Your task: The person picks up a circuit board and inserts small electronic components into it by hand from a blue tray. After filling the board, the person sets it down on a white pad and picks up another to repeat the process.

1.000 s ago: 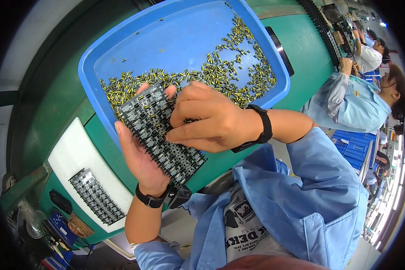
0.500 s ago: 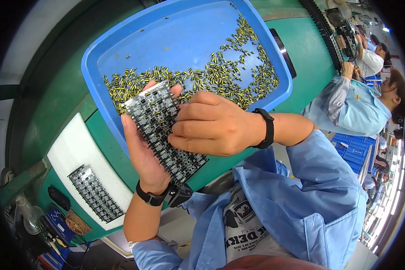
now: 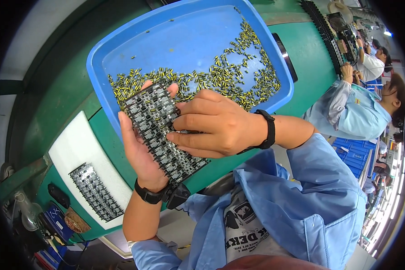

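My left hand [image 3: 141, 155] is closed round a panel of circuit boards [image 3: 153, 121], its thumb along the left edge and fingertips showing past the far edge. The panel is tilted and densely covered with small parts. Over its right side, my right hand [image 3: 220, 123] has its fingers bent and bunched, with the tips at the panel's surface. Whatever sits between those fingertips is hidden. Just beyond the panel stands a blue plastic tub [image 3: 92, 67] with many small yellow-and-black cylinders [image 3: 225, 74], which look like capacitors, heaped along its near and right sides.
Left of me, a second circuit board panel [image 3: 96, 191] lies on a white foam sheet [image 3: 65, 146] on the green table [image 3: 303, 47]. A black object [image 3: 58, 196] and a blue box [image 3: 56, 220] are beyond the foam. Co-workers [image 3: 357, 108] sit along the right.
The panel has tipped slightly in my left hand, so its bright far edge now looks dark. My right fingers have shifted a little over the panel. The tub appears slightly further right.
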Available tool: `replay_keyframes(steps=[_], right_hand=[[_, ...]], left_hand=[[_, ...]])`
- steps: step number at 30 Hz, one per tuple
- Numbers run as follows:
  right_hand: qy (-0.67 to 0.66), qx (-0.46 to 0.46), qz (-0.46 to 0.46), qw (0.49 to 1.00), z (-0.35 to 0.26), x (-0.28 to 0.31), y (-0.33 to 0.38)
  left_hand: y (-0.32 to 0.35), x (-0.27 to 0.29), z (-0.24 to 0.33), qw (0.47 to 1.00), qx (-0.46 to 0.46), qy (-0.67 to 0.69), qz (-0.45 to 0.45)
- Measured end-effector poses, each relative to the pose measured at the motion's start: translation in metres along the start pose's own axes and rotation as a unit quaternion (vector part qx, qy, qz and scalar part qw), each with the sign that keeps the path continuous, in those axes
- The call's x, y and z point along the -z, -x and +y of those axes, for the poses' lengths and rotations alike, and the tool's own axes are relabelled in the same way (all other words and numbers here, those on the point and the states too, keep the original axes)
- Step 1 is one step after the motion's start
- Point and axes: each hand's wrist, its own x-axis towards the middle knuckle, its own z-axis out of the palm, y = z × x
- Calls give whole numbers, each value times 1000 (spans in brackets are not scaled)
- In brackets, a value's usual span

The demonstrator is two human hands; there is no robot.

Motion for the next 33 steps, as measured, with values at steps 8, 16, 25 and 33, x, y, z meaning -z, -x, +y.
replay_keyframes(steps=[8, 16, 25, 33], right_hand=[[-204, -29, 60, 977, -22, 19, -13], [-469, 52, 68, 879, -84, 59, -57], [-240, -109, -87, 961, -13, 49, -2], [-15, -94, -276, 956, 8, 6, 6]], left_hand=[[1, 1, 6, 999, 39, -4, 15], [-2, 12, 20, 997, 53, -4, -60], [-9, 34, 24, 967, 3, 165, -191], [-11, 34, 27, 980, 10, 150, -131]])
